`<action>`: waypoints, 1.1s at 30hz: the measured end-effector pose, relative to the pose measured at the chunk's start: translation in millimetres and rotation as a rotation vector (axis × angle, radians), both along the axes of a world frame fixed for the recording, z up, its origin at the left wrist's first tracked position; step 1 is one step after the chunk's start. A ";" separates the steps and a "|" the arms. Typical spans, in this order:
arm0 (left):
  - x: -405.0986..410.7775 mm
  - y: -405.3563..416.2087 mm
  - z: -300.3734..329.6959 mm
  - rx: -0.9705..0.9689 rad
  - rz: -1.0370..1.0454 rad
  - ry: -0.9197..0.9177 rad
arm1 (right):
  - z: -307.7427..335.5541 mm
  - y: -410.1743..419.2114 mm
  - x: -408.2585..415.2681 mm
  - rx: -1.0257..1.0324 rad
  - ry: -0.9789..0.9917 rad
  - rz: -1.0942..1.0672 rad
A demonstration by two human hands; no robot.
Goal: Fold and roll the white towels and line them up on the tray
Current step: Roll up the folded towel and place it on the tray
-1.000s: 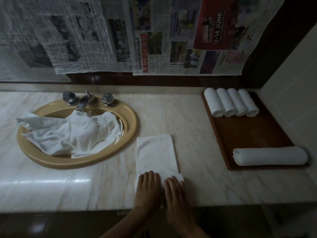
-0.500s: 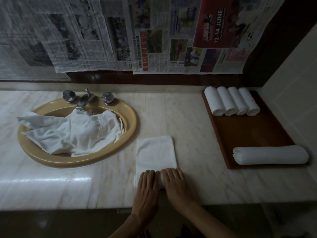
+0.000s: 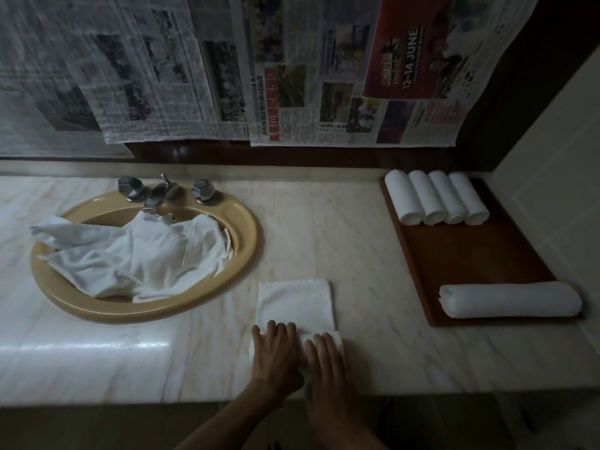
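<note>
A folded white towel (image 3: pixel 295 303) lies on the marble counter, its near end rolled up under my hands. My left hand (image 3: pixel 276 355) and my right hand (image 3: pixel 326 365) press flat on the roll with straight fingers, side by side. To the right sits a brown wooden tray (image 3: pixel 470 254). Several small rolled towels (image 3: pixel 435 198) line its far end, and one longer rolled towel (image 3: pixel 509 300) lies across its near end. A heap of loose white towels (image 3: pixel 136 254) fills the sink.
The tan oval sink (image 3: pixel 246 254) with chrome taps (image 3: pixel 162 193) takes up the counter's left side. Newspaper sheets (image 3: pixel 292 69) hang on the wall behind. A tiled wall (image 3: pixel 558 164) stands right of the tray. The counter's front edge runs just under my wrists.
The roll has grown and the flat part of the towel has shortened. My hands went forward over the roll, then drew back toward the counter's edge.
</note>
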State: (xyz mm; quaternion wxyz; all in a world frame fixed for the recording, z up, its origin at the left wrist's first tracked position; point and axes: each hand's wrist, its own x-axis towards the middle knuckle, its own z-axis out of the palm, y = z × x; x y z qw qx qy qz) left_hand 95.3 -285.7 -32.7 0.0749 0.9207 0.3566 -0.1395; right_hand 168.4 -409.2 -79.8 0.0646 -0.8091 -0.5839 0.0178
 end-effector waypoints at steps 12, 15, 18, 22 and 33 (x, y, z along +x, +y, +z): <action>-29.2 -17.3 -28.3 0.044 -0.047 -0.274 | 28.7 59.9 37.2 -0.156 0.113 0.005; -37.8 -30.1 -41.3 0.049 -0.037 -0.250 | 38.1 61.0 35.9 -0.281 0.116 0.056; -28.4 -17.0 -41.0 0.059 -0.023 -0.216 | 47.0 69.4 38.8 -0.335 0.121 0.047; -11.1 6.3 -25.3 0.053 -0.031 -0.207 | 37.0 63.2 33.5 -0.153 0.080 -0.016; -4.6 35.9 -20.5 0.067 -0.100 -0.207 | 4.4 53.3 26.2 -0.088 0.000 -0.031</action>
